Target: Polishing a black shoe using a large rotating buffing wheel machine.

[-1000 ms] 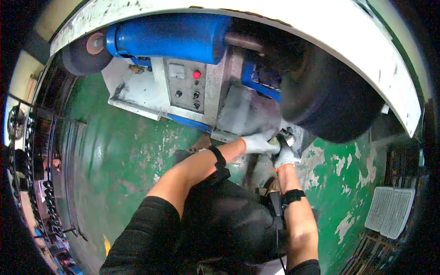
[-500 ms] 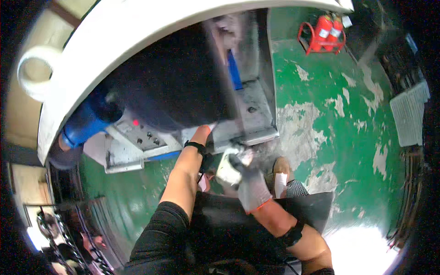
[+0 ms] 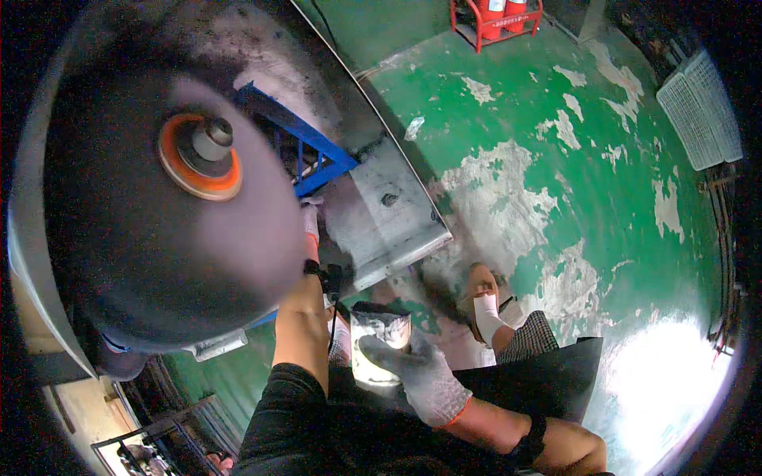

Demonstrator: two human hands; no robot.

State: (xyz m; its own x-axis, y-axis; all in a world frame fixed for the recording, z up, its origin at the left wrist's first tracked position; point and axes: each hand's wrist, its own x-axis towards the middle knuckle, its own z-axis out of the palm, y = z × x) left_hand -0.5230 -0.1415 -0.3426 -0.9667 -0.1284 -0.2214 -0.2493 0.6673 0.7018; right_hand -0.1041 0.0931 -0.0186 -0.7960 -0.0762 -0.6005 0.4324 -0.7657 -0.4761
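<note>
A large dark grey disc (image 3: 238, 262) with a smeared, blurred surface fills the left side, an orange and white ringed hub (image 3: 208, 155) with a metal nut on it. My left hand (image 3: 310, 222), in a light glove, reaches behind the disc's right edge; its fingers are mostly hidden, so what it touches cannot be made out. Low in front of my body, my gloved right hand (image 3: 425, 377) is closed round a shiny metal cup-like piece (image 3: 379, 373). Its upper end looks dark, and bright light glares off its side.
Behind the disc stands a grey metal machine bed (image 3: 389, 214) with a blue angled frame (image 3: 309, 151). Red extinguishers in a rack (image 3: 496, 30) stand at the far wall. White plastic crates (image 3: 698, 111) lie at right on worn green floor (image 3: 548, 174). My shoe (image 3: 480, 289) is beside the bed.
The view has swung, bringing the disc's hub into sight and moving the extinguishers up and left. My right hand still holds the metal piece, now upright and less blurred. My left hand stays by the disc.
</note>
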